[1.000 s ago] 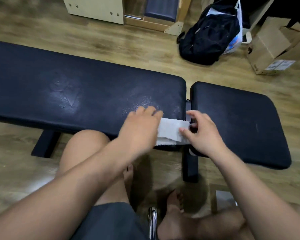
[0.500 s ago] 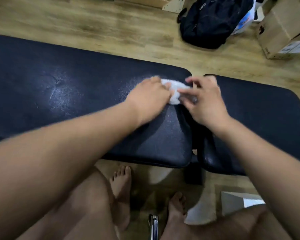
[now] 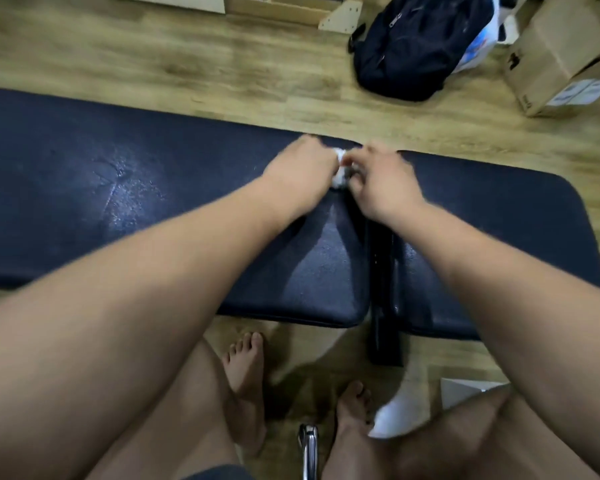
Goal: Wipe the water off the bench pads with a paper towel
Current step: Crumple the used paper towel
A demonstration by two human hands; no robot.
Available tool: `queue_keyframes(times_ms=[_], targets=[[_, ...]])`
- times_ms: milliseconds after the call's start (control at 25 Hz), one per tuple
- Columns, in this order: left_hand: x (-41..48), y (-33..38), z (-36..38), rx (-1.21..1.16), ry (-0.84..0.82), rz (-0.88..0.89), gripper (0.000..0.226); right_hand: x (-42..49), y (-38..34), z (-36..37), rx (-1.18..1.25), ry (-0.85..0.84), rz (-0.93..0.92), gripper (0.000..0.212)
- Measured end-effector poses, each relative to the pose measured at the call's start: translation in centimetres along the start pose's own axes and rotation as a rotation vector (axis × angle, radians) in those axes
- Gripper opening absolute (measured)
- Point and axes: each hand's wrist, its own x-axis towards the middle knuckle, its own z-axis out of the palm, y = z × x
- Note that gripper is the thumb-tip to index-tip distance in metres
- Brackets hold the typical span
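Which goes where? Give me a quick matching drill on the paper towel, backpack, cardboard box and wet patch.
Things:
1. paper towel
2. backpack
3. cardboard box
4. wet patch

Places:
A. floor, far right corner
B. left part of the long bench pad
C. between both hands at the pad gap
D. floor beyond the bench, left of the box

Pairs: 1-C, 2-D, 3-A, 4-B

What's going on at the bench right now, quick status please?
Left hand and right hand both grip the paper towel, bunched at the pads' far edge. Long pad shows wet droplets. Nothing blocking.

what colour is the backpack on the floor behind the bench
Black, or very dark navy: the backpack shows clearly in the head view.
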Motion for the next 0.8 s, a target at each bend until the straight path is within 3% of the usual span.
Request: queue_keyframes(times_ms=[200,320,400,480,600,720,800], targets=[[-11.0,3.5,2.9,-0.169,-0.075,0.024,0.037,-13.3,-2.0,-1.1,0.155,-0.016,-0.07,0.031],[-19.9,5.8,5.1,-0.315,-0.204,0.024,0.028,-23.8,-3.7,-0.5,0.278,-0.276,-0.117,0.028],[-24.0,7.0,5.2,-0.382,-0.322,0.059,0.032,-28.9,-4.7,-0.5,0.426,-0.415,-0.035,0.024],[-24.5,7.7,4.4,-0.581,-0.251,0.004,0.027,-29.5,-4.6,-1.5,0.592,-0.307,0.12,0.016],[-23.3,8.3,2.5,-0.934,-0.098,-0.244,0.021,-29.0,-3.8,-5.2,0.926,-0.238,0.346,0.017],[-23.3,10.4,0.9,-1.318,-0.172,-0.406,0.021,-30.6,-2.6,-8.3,0.939,-0.192,0.348,0.023],[-22.7,12.4,-0.6,-1.52,-0.241,-0.397,0.038,-31.4,-1.0,-10.6,0.933,-0.029,0.43,0.015]])
